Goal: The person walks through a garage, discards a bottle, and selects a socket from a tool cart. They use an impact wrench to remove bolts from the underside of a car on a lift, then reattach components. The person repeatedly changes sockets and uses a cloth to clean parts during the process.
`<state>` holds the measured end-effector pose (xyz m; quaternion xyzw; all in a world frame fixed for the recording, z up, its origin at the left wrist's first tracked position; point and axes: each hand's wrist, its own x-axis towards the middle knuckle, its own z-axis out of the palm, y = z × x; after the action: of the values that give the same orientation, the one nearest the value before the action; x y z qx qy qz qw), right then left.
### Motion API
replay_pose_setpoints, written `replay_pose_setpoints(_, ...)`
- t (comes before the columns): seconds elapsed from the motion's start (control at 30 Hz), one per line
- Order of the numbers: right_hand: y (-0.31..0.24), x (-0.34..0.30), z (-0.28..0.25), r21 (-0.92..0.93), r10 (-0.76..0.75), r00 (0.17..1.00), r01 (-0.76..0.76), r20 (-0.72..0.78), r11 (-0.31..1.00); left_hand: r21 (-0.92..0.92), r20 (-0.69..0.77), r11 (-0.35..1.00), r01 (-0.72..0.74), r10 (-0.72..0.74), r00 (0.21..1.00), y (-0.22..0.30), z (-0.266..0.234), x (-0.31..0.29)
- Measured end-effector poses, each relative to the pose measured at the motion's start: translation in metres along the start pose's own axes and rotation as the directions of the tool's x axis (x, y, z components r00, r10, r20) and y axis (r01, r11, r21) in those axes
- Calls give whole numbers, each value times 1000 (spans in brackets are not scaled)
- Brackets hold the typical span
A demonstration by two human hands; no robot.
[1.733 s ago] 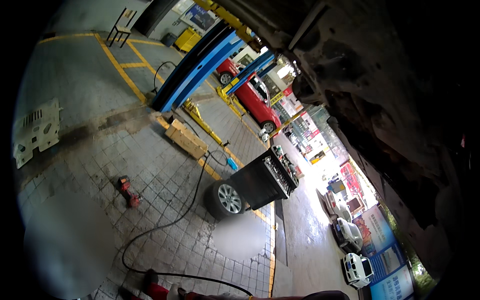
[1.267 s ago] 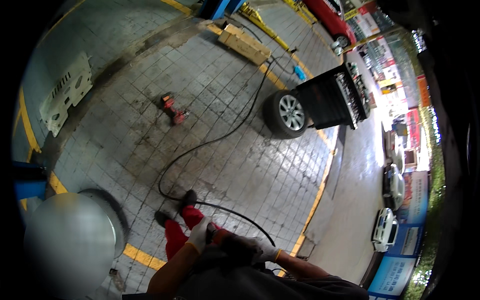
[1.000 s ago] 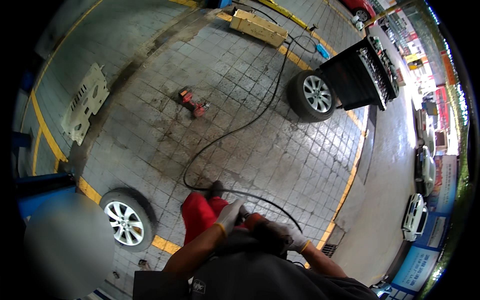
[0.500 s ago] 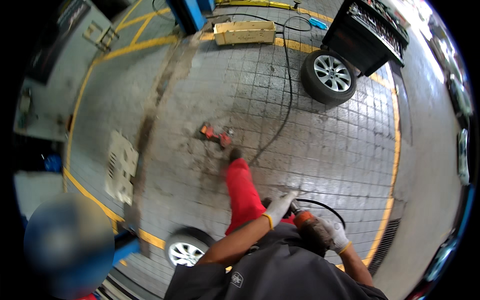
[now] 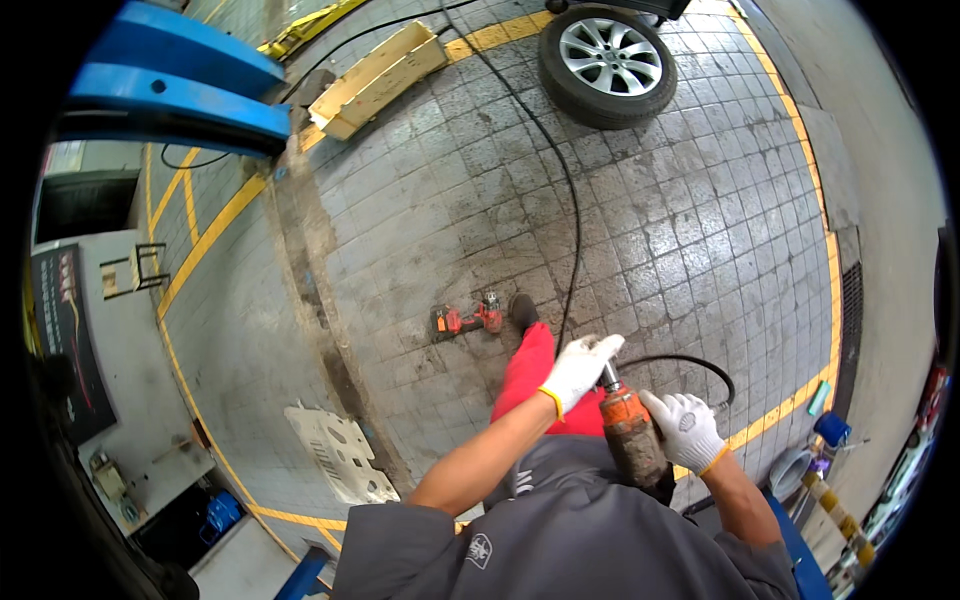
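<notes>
An air impact wrench (image 5: 632, 440) with an orange nose and a worn, dirty body lies across my lap, its nose pointing away from me. My right hand (image 5: 686, 432), in a white knit glove with a yellow cuff, is closed at the wrench's right side; its grip is mostly hidden. At the nose, my gloved left hand (image 5: 580, 374) closes on the metal socket (image 5: 609, 376). A black air hose (image 5: 690, 359) curves beside the tool. On the floor by my shoe, a red cordless power tool (image 5: 468, 318) lies on its side.
An alloy wheel with tyre (image 5: 610, 65) lies at the far right. Blue lift arms (image 5: 180, 100) and a cream box (image 5: 380, 80) stand far left. A long hose (image 5: 570, 190) crosses the tiled floor. A perforated pale plate (image 5: 340, 455) lies left; blue equipment (image 5: 832, 430) stands right.
My view has turned, bringing the lift arms into sight and the near-left wheel and blurred blue shape out of it. Both hands stay on the impact wrench.
</notes>
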<state>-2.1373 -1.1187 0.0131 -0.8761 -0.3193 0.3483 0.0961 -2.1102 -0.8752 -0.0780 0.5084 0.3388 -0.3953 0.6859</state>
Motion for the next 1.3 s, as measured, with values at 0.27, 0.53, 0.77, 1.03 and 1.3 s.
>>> replay_pose_setpoints(0.27,-26,66,-23,-24,69,977,-75,-201,997,412,162,842,-348,308,937,112,-35,3)
replay_pose_setpoints(0.53,-17,90,-42,-78,204,889,-257,-411,963,355,324,903,-244,126,938,176,-38,34)
replay_pose_setpoints(0.77,-2,99,-61,-62,275,815,-354,-510,933,42,559,999,-3,-20,829,215,-33,82)
replay_pose_setpoints(1.03,37,162,-110,117,400,813,-389,-423,914,-468,493,870,154,112,863,313,-75,125)
replay_pose_setpoints(1.3,100,263,-186,195,424,773,-377,-473,905,-652,194,741,-160,368,909,425,-202,182)
